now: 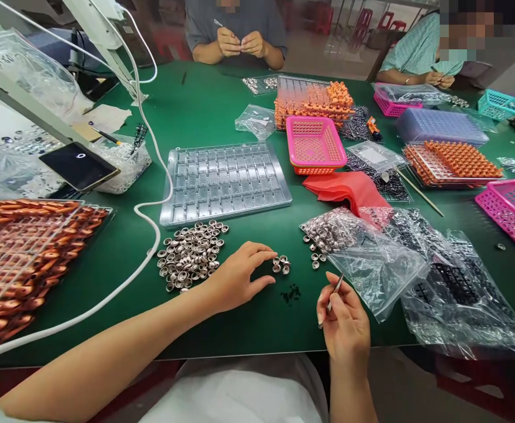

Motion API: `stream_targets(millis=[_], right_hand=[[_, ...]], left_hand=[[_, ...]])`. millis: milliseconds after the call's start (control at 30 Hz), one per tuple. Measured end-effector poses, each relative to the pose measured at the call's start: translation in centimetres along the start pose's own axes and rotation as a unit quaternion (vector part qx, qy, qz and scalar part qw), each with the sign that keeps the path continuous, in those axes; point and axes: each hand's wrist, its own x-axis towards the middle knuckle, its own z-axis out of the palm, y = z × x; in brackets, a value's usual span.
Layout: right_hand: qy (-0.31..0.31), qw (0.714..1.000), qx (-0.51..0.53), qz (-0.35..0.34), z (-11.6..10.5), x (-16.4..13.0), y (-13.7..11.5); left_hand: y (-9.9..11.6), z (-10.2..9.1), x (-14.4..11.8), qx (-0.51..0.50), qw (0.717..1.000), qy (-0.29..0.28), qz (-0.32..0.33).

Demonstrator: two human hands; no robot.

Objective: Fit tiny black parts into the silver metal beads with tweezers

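Note:
My left hand (235, 276) rests on the green table (204, 111), fingers spread and curled toward a small cluster of metal rings (281, 265) just beyond its fingertips. It holds nothing. A larger pile of metal rings (191, 252) lies to its left. My right hand (344, 326) is closed around thin metal tweezers (335, 289), tips pointing up and away. A patch of tiny black parts (291, 293) lies between my hands.
A clear compartment tray (224, 182) lies ahead. Plastic bags (416, 276) of rings and black parts sit right. Pink baskets (314, 144), orange part racks (454, 161), copper pins (19, 258), a white cable (151, 235) and a phone (79, 165) surround. Two other people work opposite.

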Motion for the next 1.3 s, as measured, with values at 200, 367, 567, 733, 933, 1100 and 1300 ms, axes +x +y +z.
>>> stream_targets(millis=[200, 367, 567, 733, 933, 1100, 1300], right_hand=[[0.008, 1.000, -0.004, -0.011, -0.1, 0.2, 0.0], [0.015, 1.000, -0.009, -0.009, -0.2, 0.1, 0.0], [0.000, 0.999, 0.003, -0.033, -0.1, 0.1, -0.1], [-0.023, 0.997, 0.003, -0.074, -0.2, -0.1, -0.1], [-0.011, 0.996, -0.051, -0.070, 0.4, -0.6, -0.7], [-0.014, 0.993, -0.085, -0.086, 1.2, -1.0, -1.1], [-0.012, 0.993, -0.081, -0.088, 1.5, -0.9, -0.9]], left_hand=[[-0.2, 2.0, 0.7, 0.024, 0.997, 0.055, 0.057], [-0.3, 2.2, 0.6, 0.002, 0.989, 0.120, 0.086], [0.8, 1.5, -0.5, -0.021, 0.993, 0.078, 0.087], [1.0, 1.6, -1.3, 0.003, 0.998, -0.010, 0.059], [0.7, 1.4, -1.3, 0.004, 0.999, -0.042, 0.030], [0.9, 1.1, -1.2, 0.003, 0.997, -0.068, 0.020], [0.9, 0.3, -1.4, -0.022, 0.994, -0.104, 0.021]])
